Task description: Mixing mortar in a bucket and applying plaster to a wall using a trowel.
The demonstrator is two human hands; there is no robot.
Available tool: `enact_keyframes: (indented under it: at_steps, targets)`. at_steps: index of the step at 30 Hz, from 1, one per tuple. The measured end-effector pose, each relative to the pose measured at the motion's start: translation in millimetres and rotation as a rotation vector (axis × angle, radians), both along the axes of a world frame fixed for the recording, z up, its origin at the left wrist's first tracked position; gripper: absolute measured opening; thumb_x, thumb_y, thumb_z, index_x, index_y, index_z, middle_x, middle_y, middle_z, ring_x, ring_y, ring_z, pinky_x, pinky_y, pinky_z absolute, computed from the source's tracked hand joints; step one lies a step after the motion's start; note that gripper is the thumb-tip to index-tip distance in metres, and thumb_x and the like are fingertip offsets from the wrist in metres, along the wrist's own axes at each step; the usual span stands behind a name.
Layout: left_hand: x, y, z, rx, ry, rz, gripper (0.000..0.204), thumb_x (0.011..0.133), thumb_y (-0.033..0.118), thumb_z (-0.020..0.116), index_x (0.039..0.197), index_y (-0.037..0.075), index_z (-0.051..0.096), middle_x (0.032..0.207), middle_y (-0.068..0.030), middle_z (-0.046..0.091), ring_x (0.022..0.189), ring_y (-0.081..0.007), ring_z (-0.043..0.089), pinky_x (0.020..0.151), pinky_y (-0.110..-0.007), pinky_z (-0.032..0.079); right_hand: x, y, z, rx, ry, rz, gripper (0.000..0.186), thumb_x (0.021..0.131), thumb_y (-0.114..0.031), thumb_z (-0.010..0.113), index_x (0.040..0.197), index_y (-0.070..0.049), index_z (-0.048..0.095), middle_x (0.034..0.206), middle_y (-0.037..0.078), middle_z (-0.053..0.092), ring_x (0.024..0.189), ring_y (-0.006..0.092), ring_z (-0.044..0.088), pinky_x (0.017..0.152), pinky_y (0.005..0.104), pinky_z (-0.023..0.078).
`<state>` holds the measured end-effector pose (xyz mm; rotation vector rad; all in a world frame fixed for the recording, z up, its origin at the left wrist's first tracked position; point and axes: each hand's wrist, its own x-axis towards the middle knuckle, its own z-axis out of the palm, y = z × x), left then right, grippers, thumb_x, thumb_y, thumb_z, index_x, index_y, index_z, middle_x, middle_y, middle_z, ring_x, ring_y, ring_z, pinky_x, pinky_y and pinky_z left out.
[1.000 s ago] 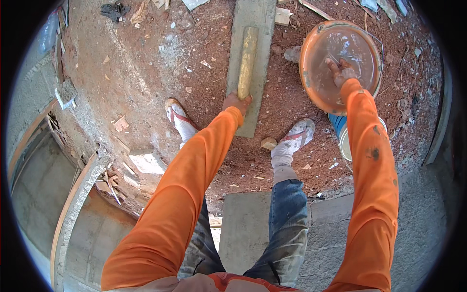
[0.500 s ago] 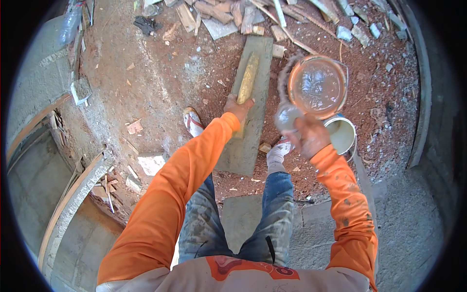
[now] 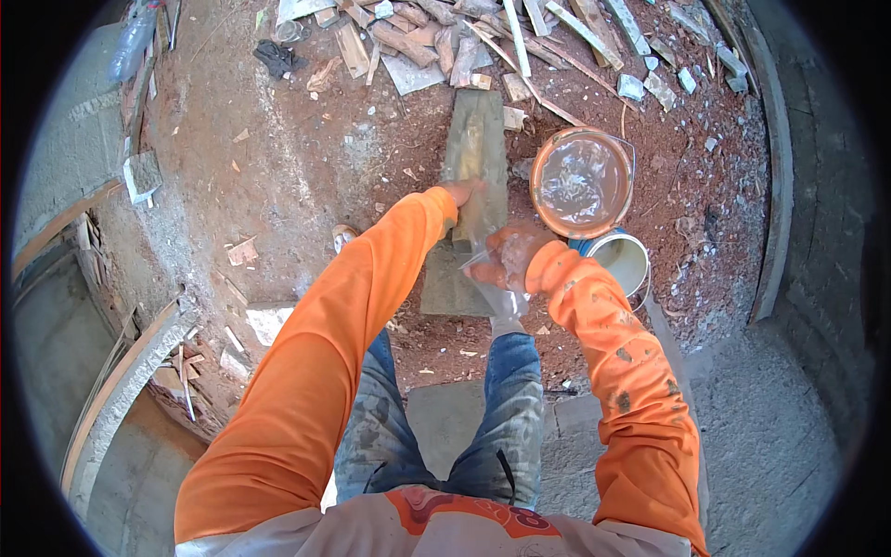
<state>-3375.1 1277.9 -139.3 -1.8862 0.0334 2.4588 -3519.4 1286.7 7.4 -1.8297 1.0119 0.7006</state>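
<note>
Clock taken from picture centre. A long grey board (image 3: 455,295) is seen at 12, running from near centre toward the wood scraps, with a yellowish handle (image 3: 472,153) along its middle. Handle is grasped by the left hand (image 3: 459,192), fingers wrapped round it. Whether the board rests on the soil or is held above it can't be told.

Right hand (image 3: 510,255) is placed just off centre toward 1, over the right edge of the board's near half. It is blurred; whether anything is gripped can't be told. Clear streaks, water by the look, are seen around its fingers and below them, toward 5.

Orange bucket (image 3: 535,190), filled with murky water, is set at 2. Smaller pale bucket (image 3: 620,263), blue outside, is set at 3, just beside it on the near side. Wood scraps (image 3: 408,45) are piled from 12 to 1; a black rag (image 3: 278,58) is dropped at 11, a clear bottle (image 3: 133,46) at 10. Grey slab (image 3: 444,422) is laid at 6, between the jeans legs (image 3: 506,399).
</note>
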Motion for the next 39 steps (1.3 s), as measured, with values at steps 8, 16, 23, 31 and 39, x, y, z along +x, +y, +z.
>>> enact_keyframes:
  at_steps: [8, 16, 23, 31, 39]
  targets:
    - [19, 15, -27, -0.107, -0.106, 0.122, 0.035, 0.078, 0.023, 0.061, 0.105, 0.003, 0.053, 0.082, -0.0123, 0.057, 0.060, -0.0203, 0.056, 0.053, -0.038, 0.048, -24, -9, 2, 0.266, -0.250, -0.606, 0.050, 0.073, -0.052, 0.060, 0.072, -0.002, 0.059, 0.059, 0.009, 0.052, 0.056, 0.0140, 0.052, 0.050, 0.0290, 0.042]
    - [19, 23, 19, -0.359, -0.312, -0.021, 0.041, 0.073, 0.018, 0.066, 0.104, -0.002, 0.050, 0.072, -0.0083, 0.056, 0.053, -0.0160, 0.053, 0.048, -0.030, 0.046, -137, 33, -89, 0.203, 0.089, -1.220, 0.068, 0.073, -0.059, 0.052, 0.094, 0.004, 0.058, 0.083, 0.021, 0.061, 0.083, 0.0327, 0.058, 0.073, 0.0355, 0.044]
    - [19, 117, 61, -0.636, -0.534, 0.015, 0.030, 0.073, 0.015, 0.065, 0.094, -0.002, 0.051, 0.074, -0.0097, 0.057, 0.056, -0.0149, 0.055, 0.049, -0.029, 0.047, -168, 27, -216, -0.215, 0.217, -0.863, 0.071, 0.081, -0.059, 0.040, 0.106, 0.006, 0.055, 0.109, 0.029, 0.052, 0.104, 0.0374, 0.050, 0.091, 0.0407, 0.037]
    - [8, 129, -42, -1.235, -0.480, -0.315, 0.020, 0.078, 0.008, 0.061, 0.094, 0.007, 0.050, 0.086, -0.0029, 0.056, 0.080, -0.0174, 0.055, 0.064, -0.032, 0.049, -266, 41, -372, -0.812, 0.617, -1.004, 0.071, 0.083, -0.061, 0.032, 0.119, 0.000, 0.044, 0.107, 0.015, 0.057, 0.101, 0.0326, 0.052, 0.082, 0.0424, 0.044]
    - [4, 36, -21, -0.596, -0.343, 0.410, 0.021, 0.076, 0.007, 0.065, 0.090, 0.012, 0.049, 0.090, -0.0014, 0.055, 0.078, -0.0168, 0.056, 0.055, -0.034, 0.049, -123, 27, -115, -0.493, -0.246, -0.676, 0.038, 0.080, -0.041, 0.055, 0.082, -0.003, 0.056, 0.074, 0.020, 0.058, 0.063, 0.0340, 0.057, 0.059, 0.0436, 0.046]
